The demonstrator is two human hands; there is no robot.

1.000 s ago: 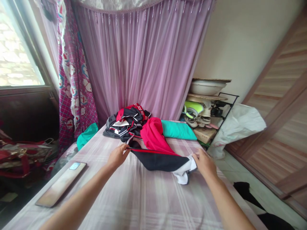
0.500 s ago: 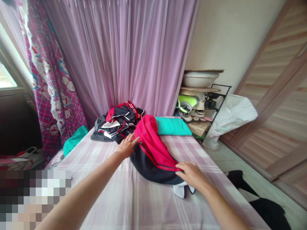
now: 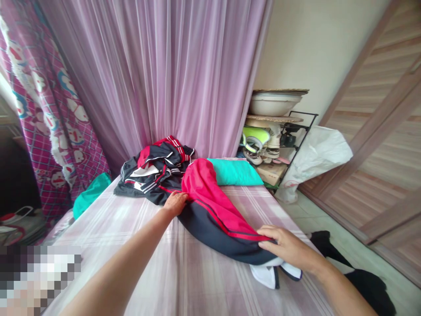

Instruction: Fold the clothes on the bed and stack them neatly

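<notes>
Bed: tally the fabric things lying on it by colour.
Red and navy garment under both hands: 1
Black, red and white clothes heap: 1
Teal pillows: 2
Total: 4
</notes>
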